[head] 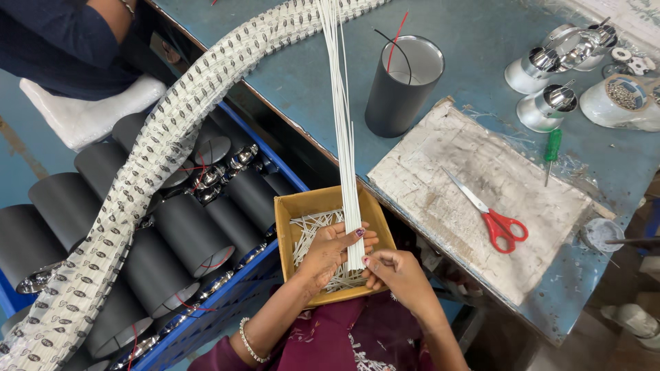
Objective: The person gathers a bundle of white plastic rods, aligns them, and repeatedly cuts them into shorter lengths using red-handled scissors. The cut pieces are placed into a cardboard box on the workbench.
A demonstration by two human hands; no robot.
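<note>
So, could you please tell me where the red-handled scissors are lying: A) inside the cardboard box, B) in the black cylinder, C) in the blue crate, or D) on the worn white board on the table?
D: the red-handled scissors lie flat on the worn white board, to the right of the cardboard box over which both hands hold the white strips.

A blue-grey worktable point(474, 41) fills the upper right of the frame, its surface scuffed and its front edge running diagonally down to the lower right. Left of it, a pale blue floor point(20, 148) shows at the left edge, marked with a rusty streak. A white padded seat point(89, 113) sits at upper left. Light falls evenly and bright, with soft shadows.
</note>
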